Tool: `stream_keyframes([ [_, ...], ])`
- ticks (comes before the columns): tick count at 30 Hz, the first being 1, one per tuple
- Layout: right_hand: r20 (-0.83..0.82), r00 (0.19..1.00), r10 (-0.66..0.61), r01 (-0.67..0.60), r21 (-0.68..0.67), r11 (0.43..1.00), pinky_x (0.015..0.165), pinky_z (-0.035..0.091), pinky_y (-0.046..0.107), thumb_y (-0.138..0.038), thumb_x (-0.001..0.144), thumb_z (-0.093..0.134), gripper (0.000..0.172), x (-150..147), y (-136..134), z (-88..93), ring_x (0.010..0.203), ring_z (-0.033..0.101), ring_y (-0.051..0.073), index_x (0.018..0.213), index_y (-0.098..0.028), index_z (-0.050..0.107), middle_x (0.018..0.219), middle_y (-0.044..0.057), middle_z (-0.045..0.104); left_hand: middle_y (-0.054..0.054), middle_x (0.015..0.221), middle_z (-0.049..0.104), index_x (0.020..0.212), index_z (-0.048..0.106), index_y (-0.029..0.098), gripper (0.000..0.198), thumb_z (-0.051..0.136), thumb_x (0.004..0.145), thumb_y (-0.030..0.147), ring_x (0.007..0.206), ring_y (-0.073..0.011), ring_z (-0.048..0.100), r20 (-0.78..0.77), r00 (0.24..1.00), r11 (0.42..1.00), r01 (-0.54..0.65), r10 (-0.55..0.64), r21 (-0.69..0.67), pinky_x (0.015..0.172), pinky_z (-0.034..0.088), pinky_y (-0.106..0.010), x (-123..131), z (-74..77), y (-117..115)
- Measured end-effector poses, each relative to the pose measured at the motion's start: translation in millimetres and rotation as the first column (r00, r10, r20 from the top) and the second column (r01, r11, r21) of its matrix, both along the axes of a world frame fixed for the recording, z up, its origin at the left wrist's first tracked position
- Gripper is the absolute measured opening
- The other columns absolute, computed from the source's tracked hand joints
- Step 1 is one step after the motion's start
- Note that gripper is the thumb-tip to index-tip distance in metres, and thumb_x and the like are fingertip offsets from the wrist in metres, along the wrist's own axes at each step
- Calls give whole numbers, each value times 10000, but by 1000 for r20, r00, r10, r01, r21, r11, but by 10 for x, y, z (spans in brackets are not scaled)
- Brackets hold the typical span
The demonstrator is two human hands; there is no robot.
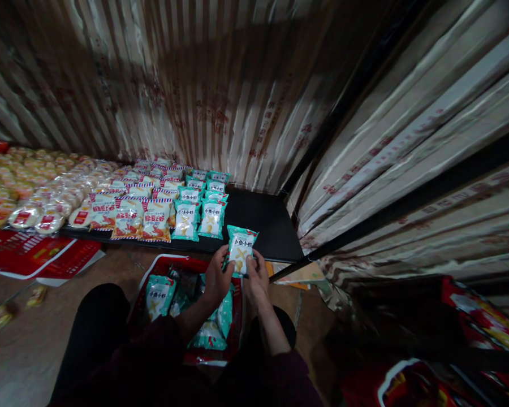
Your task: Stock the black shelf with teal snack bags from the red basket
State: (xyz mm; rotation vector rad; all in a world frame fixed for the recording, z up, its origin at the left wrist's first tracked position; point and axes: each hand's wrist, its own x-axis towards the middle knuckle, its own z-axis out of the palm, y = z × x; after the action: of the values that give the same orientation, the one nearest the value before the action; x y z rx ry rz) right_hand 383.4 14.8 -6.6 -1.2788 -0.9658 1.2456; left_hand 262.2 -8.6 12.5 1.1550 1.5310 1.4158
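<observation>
Between both hands I hold a teal and white snack bag [241,249] upright, at the front edge of a black shelf [258,217]. My left hand [219,276] is closed on its left side, thumb on the front. On its right side my right hand [258,278] grips the bag in the same way. Matching teal snack bags [212,217] stand in two columns on the shelf, just left of the held one. Below my hands, a red basket [238,316] between my knees contains several more teal bags [159,297], partly hidden by my left forearm.
White and orange snack bags [129,217] and rows of clear-wrapped rounds [51,217] fill the shelf's left. A black pole [335,243] slants up at the right. Red bags lie at left [29,254] and lower right [411,384]. Small yellow packets [37,295] lie on the floor.
</observation>
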Motion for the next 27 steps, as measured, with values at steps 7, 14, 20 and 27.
stream_keyframes([
  [7,100,995,-15,12,29,1000,878,478,326,-429,689,704,483,-4,240,56,992,618,206,1138,-291,595,1087,-1,680,-110,1127,606,1207,492,156,416,516,796,220,1018,-199,572,-22,1000,1000,-19,18,-8,921,437,-368,49,81,262],
  [14,129,991,-30,25,40,999,921,454,359,-397,646,736,563,40,466,72,1038,597,232,1166,-237,592,1097,31,677,-99,1140,602,1142,550,174,341,498,809,230,1064,-203,560,-46,999,1000,-30,30,-2,954,424,-376,110,12,483],
  [20,108,992,-62,55,72,996,895,461,342,-360,631,746,532,39,610,43,993,610,222,1128,-229,609,1052,30,685,-124,1208,572,1209,532,160,429,493,784,208,1131,-232,540,-130,991,1000,-29,29,2,998,409,-397,140,-85,589],
  [27,151,985,-88,78,68,995,896,460,348,-407,648,717,570,-5,806,42,978,610,225,1163,-197,590,1081,56,675,-152,1297,530,1270,485,132,513,458,758,159,1231,-257,471,-261,965,999,-29,39,44,1074,338,-431,196,-103,716],
])
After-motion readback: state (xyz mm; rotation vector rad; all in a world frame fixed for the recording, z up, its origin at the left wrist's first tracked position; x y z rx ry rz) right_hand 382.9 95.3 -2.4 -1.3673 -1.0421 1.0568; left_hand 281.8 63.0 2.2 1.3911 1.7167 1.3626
